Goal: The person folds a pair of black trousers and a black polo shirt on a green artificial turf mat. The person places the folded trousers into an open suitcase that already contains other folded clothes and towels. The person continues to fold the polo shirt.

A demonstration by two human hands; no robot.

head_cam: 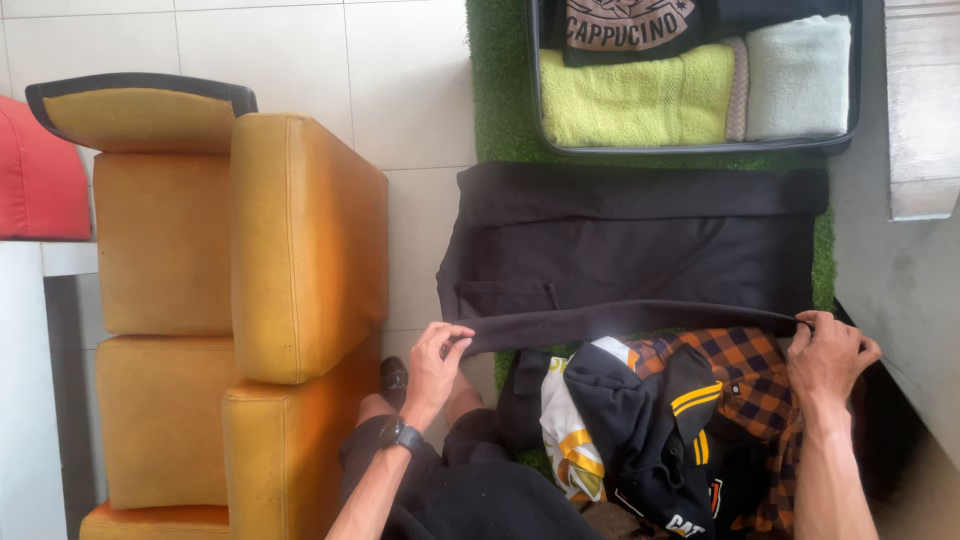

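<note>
Floor (300,60) of pale square tiles fills the upper left of the view, and a strip of green artificial grass mat (495,110) lies on it under the clothes. At the left stands a mustard-yellow sofa (300,250) with thick leather-like cushions, and a red cushion (35,170) shows at the far left edge. At the right edge there is a grey concrete surface (900,270) with a pale wooden plank (920,110) above it.

At the top, an open suitcase (855,80) rests on the mat. Inside it are a folded yellow-green towel (630,95), a pale green towel (800,75) beside it, and a dark printed garment (640,25) above them.

Below the suitcase, black trousers (630,250) are spread flat on the mat, folded lengthwise. The near edge is lifted and stretched between the two hands. The left hand (435,355) pinches this edge at its left end, fingers closed on the cloth. The right hand (825,355) grips the right end in the same way.

Near the person's lap lies a pile of clothes: a black polo shirt (650,420) with yellow stripes and an orange checked shirt (750,380). A dark watch (400,433) is on the left wrist.
</note>
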